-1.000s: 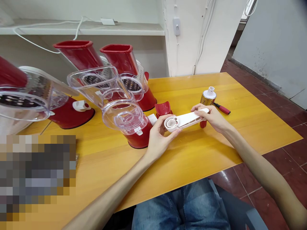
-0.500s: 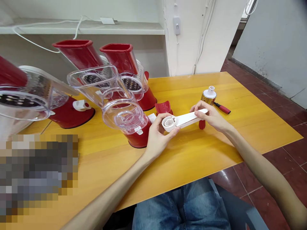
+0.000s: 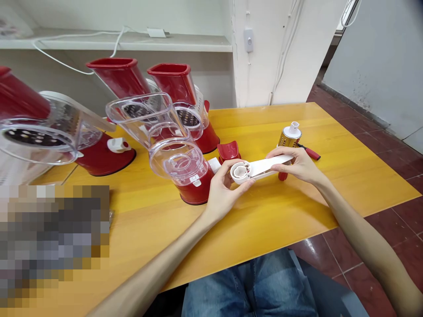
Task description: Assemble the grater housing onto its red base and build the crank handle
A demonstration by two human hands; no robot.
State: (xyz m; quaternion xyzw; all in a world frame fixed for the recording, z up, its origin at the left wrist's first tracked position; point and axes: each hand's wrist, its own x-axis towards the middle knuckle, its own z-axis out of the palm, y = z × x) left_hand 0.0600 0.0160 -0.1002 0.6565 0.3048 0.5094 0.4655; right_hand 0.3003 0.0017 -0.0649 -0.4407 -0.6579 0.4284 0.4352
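A white crank handle [image 3: 264, 166] is held above the table between both hands. My left hand [image 3: 222, 189] is closed around its round socket end. With the thumb and fingers, my right hand [image 3: 295, 165] pinches the far end of the handle. Left of my left hand stands a rotary grater body [image 3: 193, 187] with a red base and a clear plastic housing. A red curved piece [image 3: 229, 151] lies just behind that hand. Beyond my right hand stands a grater drum [image 3: 290, 135] with a white hub on top. A red-handled tool [image 3: 312, 153] lies beside the drum.
Several rotary graters stand at the left and back, among them one with a tall red hopper [image 3: 172, 81] and one with a white knob [image 3: 119, 145]. A white shelf [image 3: 194, 42] with a cable runs behind. The yellow table [image 3: 350, 176] ends at the right above a tiled floor.
The view has shifted slightly left, so things appear further right. The crank handle's flat face has tilted a little; both hands keep their hold on it.
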